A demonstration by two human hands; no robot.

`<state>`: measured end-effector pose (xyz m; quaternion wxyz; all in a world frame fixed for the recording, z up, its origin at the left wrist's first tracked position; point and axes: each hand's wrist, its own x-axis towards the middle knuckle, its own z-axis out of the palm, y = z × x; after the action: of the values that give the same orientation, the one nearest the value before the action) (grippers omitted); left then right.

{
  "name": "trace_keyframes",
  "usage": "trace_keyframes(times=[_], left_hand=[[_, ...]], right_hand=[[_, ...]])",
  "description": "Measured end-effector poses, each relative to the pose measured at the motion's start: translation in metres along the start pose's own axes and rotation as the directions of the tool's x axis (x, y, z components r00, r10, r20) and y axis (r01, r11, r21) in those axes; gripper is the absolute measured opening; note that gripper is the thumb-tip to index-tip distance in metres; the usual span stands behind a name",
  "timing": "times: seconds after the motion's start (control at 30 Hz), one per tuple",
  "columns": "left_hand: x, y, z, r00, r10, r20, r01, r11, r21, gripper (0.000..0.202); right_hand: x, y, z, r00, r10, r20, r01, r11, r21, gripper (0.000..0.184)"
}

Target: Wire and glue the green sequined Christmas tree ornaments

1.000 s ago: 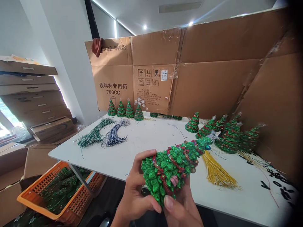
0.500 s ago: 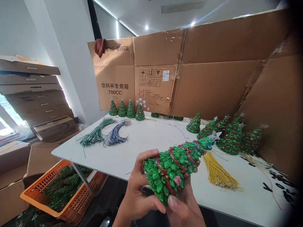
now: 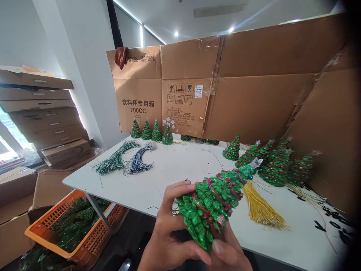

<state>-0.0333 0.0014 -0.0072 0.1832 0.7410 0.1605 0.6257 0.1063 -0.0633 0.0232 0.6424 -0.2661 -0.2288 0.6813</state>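
A glittery green miniature Christmas tree [image 3: 208,207] lies tilted in both my hands, its clear star top [image 3: 256,163] pointing up and to the right. Red garland and small baubles wind around it. My left hand [image 3: 172,226] grips the base, fingers on the upper edge and thumb at the lower edge. From below and behind, my right hand [image 3: 229,248] holds the tree, with its thumb on the near lower side. Most of the right fingers are hidden by the branches. Just past the tree on the table lies a bundle of yellow cords [image 3: 261,207].
On the white table [image 3: 180,162] lie green cords [image 3: 118,158] and blue cords [image 3: 139,160]. Several small trees [image 3: 156,131] line the back; more trees [image 3: 276,167] stand right, near black cut pieces [image 3: 335,224]. Cardboard [image 3: 254,101] walls the back. An orange crate [image 3: 81,252] sits lower left.
The tree has turned slightly in my hands, its base shifting a little to the right and down. Both hands have moved slightly right with it, still gripping.
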Motion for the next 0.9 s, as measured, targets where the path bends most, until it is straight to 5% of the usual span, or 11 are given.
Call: trace_keyframes(times=[0.9], left_hand=[[0.000,0.009,0.005,0.991,-0.131,-0.017,0.131,0.991,0.018,0.041]], right_hand=[[0.008,0.000,-0.008,0.997,-0.013,0.077,0.012,1.000,0.014,0.064]])
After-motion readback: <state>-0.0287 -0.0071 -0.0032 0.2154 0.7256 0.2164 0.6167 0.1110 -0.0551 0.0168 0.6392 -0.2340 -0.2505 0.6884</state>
